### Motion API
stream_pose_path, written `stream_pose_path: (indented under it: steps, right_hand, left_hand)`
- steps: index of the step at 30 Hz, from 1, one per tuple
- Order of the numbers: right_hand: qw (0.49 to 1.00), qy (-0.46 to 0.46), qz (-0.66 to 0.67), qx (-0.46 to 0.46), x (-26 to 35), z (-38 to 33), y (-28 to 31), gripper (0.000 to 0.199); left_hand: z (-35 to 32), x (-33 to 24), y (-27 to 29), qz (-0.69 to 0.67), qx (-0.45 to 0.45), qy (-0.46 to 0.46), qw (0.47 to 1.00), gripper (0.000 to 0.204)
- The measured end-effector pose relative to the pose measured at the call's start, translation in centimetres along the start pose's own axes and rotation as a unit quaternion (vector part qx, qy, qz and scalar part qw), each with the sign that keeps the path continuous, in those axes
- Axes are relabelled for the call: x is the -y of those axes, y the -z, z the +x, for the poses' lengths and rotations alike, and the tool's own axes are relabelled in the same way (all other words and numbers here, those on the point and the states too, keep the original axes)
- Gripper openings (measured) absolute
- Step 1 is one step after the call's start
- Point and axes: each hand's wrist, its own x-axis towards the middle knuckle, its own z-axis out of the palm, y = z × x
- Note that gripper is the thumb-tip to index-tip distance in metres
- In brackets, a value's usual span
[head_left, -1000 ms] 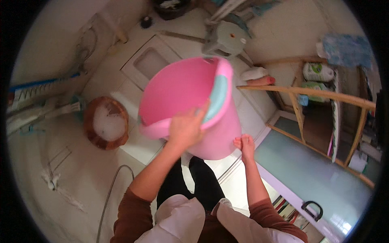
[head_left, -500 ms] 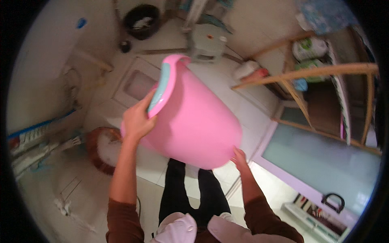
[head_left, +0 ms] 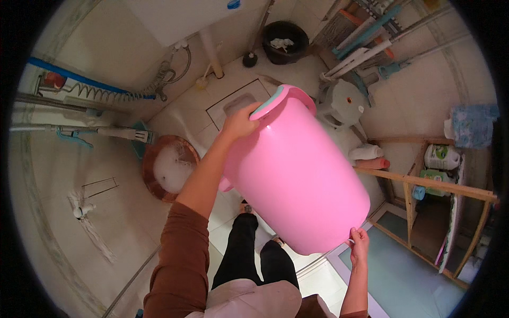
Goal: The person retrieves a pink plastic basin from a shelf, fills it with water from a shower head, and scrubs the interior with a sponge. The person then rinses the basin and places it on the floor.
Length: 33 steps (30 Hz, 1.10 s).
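A tall pink plastic bucket (head_left: 299, 183) is held up in front of me, tilted so that its rim faces up and to the left and its base points down to the right. My left hand (head_left: 241, 123) is closed on the rim beside the handle with a pale teal grip (head_left: 269, 103). At the lower edge of the base, my right hand (head_left: 359, 243) pinches the bucket with its fingertips. Inside the bucket nothing shows, since its mouth is turned away. A reddish-brown round basin (head_left: 154, 183) with white suds stands on the floor left of my left forearm.
A black bin (head_left: 285, 42) and a grey stool (head_left: 344, 103) stand at the back. Mops and brooms (head_left: 360, 47) lean at the far right. On the right is a wooden shelf frame (head_left: 424, 183) with bottles. A drain hose (head_left: 183, 66) hangs at the left wall.
My view has swung leftward, bringing the sudsy basin and wall hose further in. The bucket sits further right and lower in the picture, both hands still on it.
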Motion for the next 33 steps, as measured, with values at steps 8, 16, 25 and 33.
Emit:
stream_pose_path:
  steps: [8,16,25,33]
  right_hand:
    - [0.995,0.101,-0.010,0.015,6.2,-1.8,-3.5,0.013]
    - [0.984,0.173,-0.015,0.037,10.2,-3.5,-4.7,0.012]
    - [0.983,0.183,0.002,0.020,12.2,-5.5,-5.0,0.016]
    - [0.985,0.170,-0.014,0.004,10.2,-5.8,-2.0,0.015]
  left_hand:
    - [4.2,4.2,2.2,-0.031,-0.019,0.044,0.998,0.052]
    - [4.8,5.4,3.4,-0.111,-0.019,0.068,0.991,0.050]
    - [5.2,6.6,2.2,-0.128,-0.025,0.062,0.989,0.046]
    - [4.4,3.8,2.2,-0.113,0.154,0.164,0.968,0.056]
